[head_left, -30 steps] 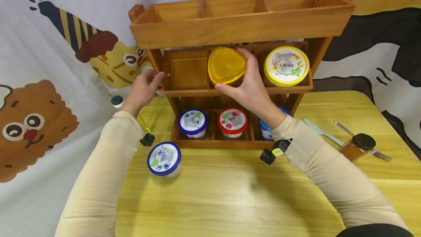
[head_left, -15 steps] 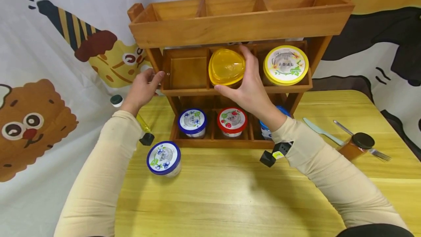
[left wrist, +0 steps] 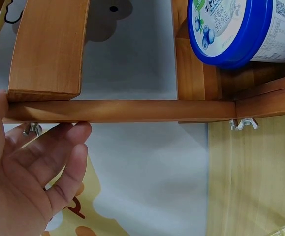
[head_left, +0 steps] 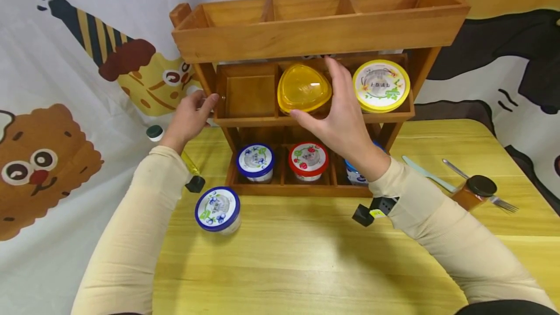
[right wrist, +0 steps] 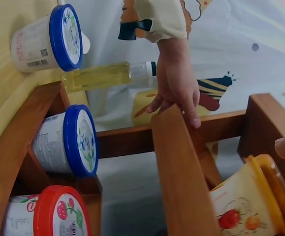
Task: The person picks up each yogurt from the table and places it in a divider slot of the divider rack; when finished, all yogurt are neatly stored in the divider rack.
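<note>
My left hand (head_left: 192, 116) grips the left side of a wooden rack (head_left: 323, 38) at its middle tier. In the left wrist view, the thumb and fingers (left wrist: 73, 172) lie on opposite sides of the upright. A tub with a translucent yellow lid (head_left: 304, 87) sits in the middle tier's centre compartment; fruit pictures mark its side in the right wrist view. Around its right side my right hand (head_left: 343, 120) is spread, thumb near the lid's front edge and fingers behind, with a gap at the palm. A round yellow-lidded tub (head_left: 381, 85) stands in the right compartment.
The bottom tier holds a blue-lidded tub (head_left: 255, 160), a red-lidded tub (head_left: 308, 159) and a partly hidden blue tub (head_left: 356, 175). Another blue-lidded tub (head_left: 218, 210) stands on the table (head_left: 280, 256). An oil bottle (right wrist: 103, 76) is at left; a jar (head_left: 474, 192), spreader (head_left: 428, 174) and fork (head_left: 503, 203) lie right.
My right hand has loosened from the yellow-lidded tub and shifted slightly right, its fingers wider apart. The tub's lid now looks turned a little. My left hand stays on the rack.
</note>
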Motion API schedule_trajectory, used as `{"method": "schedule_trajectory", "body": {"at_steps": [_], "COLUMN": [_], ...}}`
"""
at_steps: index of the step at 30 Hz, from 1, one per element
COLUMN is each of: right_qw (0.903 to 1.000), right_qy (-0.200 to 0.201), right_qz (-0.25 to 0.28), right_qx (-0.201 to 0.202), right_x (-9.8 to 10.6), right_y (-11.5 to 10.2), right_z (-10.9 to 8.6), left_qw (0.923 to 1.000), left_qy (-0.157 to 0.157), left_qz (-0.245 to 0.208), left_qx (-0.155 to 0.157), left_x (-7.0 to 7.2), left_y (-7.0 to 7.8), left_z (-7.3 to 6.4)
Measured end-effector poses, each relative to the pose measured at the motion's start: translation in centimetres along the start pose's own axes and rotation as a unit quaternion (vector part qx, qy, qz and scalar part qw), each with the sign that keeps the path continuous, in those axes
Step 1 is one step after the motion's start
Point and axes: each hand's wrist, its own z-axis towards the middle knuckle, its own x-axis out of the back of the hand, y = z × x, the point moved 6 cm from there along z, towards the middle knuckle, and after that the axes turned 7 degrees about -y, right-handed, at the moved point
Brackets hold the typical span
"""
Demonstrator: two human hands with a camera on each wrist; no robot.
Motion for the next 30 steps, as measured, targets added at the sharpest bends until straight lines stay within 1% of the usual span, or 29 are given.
{"method": "schedule_trajectory", "body": {"at_steps": [3, 7, 10, 13, 15, 18, 23, 30], "right_qw": [0.9998, 0.9982, 0.9949, 0.9912, 0.9897, 0.9877, 0.9818, 0.9743], "right_qy": [0.0, -0.006, -0.018, -0.038, -0.059, -0.095, -0.153, -0.207], "right_qz": [-0.014, -0.004, 0.013, 0.029, 0.037, 0.044, 0.051, 0.037], "right_qx": [0.014, 0.059, 0.098, 0.123, 0.125, 0.116, 0.101, 0.081], "right_x": [0.5, 0.8, 0.6, -0.1, -0.8, -2.2, -4.5, -8.1], "right_y": [-0.9, -2.6, -4.0, -5.2, -5.6, -6.0, -6.2, -6.0], "right_z": [-0.3, -0.9, -1.6, -2.3, -2.7, -3.3, -4.4, -5.9], "left_qw": [1.0, 1.0, 1.0, 1.0, 1.0, 1.0, 1.0, 1.0], "left_qy": [0.0, 0.001, 0.001, 0.002, 0.001, 0.0, -0.001, 0.002], "left_qz": [-0.004, 0.0, 0.005, 0.006, 0.007, 0.004, 0.001, 0.0], "left_qx": [0.002, 0.003, 0.004, 0.005, 0.004, 0.003, 0.002, 0.001], "left_x": [0.1, 0.2, 0.2, 0.2, 0.2, 0.2, 0.1, 0.0], "left_y": [0.1, 0.1, 0.1, 0.1, 0.1, 0.1, 0.0, 0.1], "left_z": [0.0, 0.0, 0.0, 0.0, 0.0, 0.0, 0.0, -0.1]}}
